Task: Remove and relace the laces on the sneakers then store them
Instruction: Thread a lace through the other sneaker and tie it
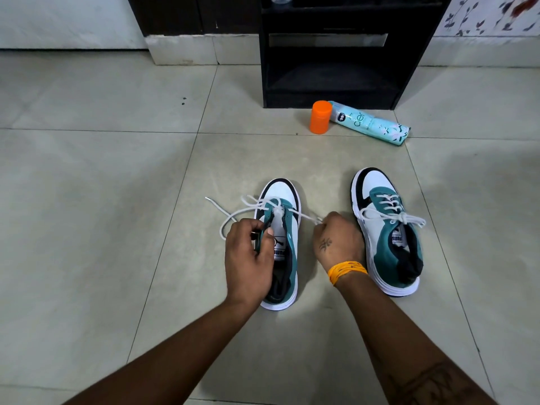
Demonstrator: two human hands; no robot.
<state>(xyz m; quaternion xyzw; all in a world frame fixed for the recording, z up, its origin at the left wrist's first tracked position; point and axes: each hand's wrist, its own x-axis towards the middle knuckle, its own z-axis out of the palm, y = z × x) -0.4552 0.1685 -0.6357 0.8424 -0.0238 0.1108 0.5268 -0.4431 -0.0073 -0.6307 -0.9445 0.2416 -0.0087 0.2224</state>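
Both sneakers, the near sneaker point(287, 229) and the far sneaker point(388, 229), are white and teal with black at the toe and white soles. Their laces point(233, 213) are white. The band point(347, 270) on the right wrist is bright yellow-orange. A cap point(320, 116) is orange, and the can point(369, 123) is pale blue with little flowers. The floor point(102, 185) has pale grey-green tiles. The shelf point(336, 51) is black.

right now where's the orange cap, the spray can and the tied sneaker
orange cap point(320, 117), head view, middle of its side
spray can point(370, 123), head view, middle of the lying body
tied sneaker point(377, 182), head view, white toe
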